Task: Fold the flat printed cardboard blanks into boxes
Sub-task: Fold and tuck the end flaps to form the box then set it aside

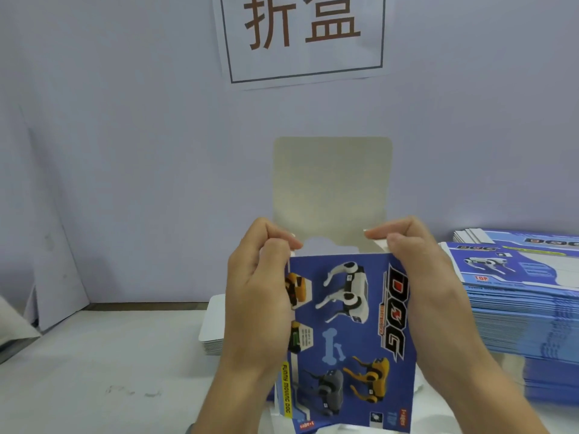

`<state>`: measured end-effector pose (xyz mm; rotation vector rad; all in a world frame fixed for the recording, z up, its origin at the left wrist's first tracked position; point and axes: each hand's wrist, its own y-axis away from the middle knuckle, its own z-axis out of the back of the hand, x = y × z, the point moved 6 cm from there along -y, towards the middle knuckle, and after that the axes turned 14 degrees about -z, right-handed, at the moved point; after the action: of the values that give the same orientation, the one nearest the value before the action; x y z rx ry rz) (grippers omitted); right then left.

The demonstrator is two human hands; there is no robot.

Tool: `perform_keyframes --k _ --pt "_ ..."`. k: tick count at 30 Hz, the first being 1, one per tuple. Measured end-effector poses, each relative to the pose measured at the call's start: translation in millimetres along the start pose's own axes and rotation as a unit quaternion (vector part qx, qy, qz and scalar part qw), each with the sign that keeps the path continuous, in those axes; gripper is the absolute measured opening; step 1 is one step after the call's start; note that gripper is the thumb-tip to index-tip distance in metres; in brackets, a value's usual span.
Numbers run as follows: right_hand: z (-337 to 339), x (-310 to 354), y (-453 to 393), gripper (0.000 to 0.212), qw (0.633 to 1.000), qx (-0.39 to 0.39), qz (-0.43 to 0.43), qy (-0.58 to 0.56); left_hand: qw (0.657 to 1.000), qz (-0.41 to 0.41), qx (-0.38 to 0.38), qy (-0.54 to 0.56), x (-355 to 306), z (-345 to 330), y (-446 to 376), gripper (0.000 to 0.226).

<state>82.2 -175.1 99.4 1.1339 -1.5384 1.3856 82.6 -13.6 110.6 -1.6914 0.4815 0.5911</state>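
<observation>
I hold a blue printed box (pixel 347 336) upright in front of me, its face showing toy robot dogs and the word DOG. Its grey top lid flap (pixel 332 189) stands straight up, unfolded. My left hand (pixel 257 296) grips the box's upper left corner, fingertips curled over the left side flap. My right hand (pixel 419 277) grips the upper right corner, fingers curled inward over the right side flap. A tall stack of flat blue blanks (pixel 520 296) lies on the table at the right.
A small stack of white cards (pixel 214 327) sits on the white table (pixel 109 364) behind my left hand. A pale wall with a paper sign (pixel 300 39) stands close behind. More blue blanks lie under the box near me.
</observation>
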Motion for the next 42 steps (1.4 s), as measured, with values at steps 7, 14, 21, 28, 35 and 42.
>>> perform_keyframes --k 7,14,21,28,35,42 --pt "-2 0 1 0.059 0.999 0.026 -0.013 -0.023 0.998 0.044 -0.009 0.04 5 2 2 0.051" --pt "-1 4 3 0.015 0.999 -0.007 0.015 -0.049 0.997 -0.047 -0.043 0.053 -8 3 2 0.015" --pt "9 -2 9 0.037 0.992 -0.095 0.058 -0.057 0.996 -0.019 -0.073 0.046 -2 3 7 0.027" --pt "3 10 1 0.054 0.996 0.066 0.059 0.031 0.996 0.019 -0.026 0.089 -2 -4 4 0.049" --pt "43 17 4 0.063 0.993 -0.077 0.044 -0.083 0.991 0.01 0.127 0.047 2 6 -4 0.061" --pt "48 15 12 0.039 0.973 -0.022 -0.151 -0.176 0.975 0.074 0.207 0.016 17 5 -3 0.045"
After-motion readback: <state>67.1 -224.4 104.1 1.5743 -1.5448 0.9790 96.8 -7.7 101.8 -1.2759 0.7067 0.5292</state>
